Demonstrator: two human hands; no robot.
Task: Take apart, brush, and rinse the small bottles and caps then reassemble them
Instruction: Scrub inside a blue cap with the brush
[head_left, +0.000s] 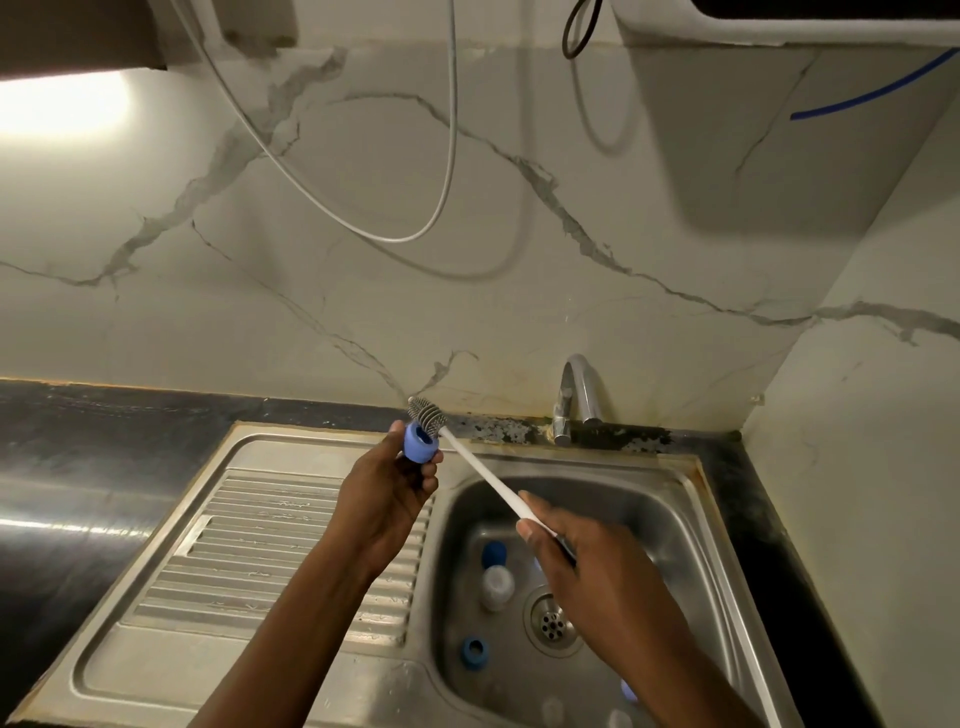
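Observation:
My left hand (387, 491) grips a blue cap (420, 441) above the sink's left rim, its opening turned toward me. My right hand (587, 577) holds the white handle of a bottle brush (483, 470); its grey bristle head (425, 413) rests against the cap's upper edge. Down in the basin (670, 525) lie a small clear bottle (497, 587) with a dark blue cap (493, 553) beside its top, and a loose blue cap (474, 652). Another blue piece (628, 690) shows partly behind my right forearm.
A ribbed steel drainboard (280, 551) lies left of the basin. The drain (552, 621) sits at the basin's middle. A chrome tap (574, 400) stands at the back, with no water running. Dark countertop (104, 457) surrounds the sink. A white cable (447, 171) hangs on the marble wall.

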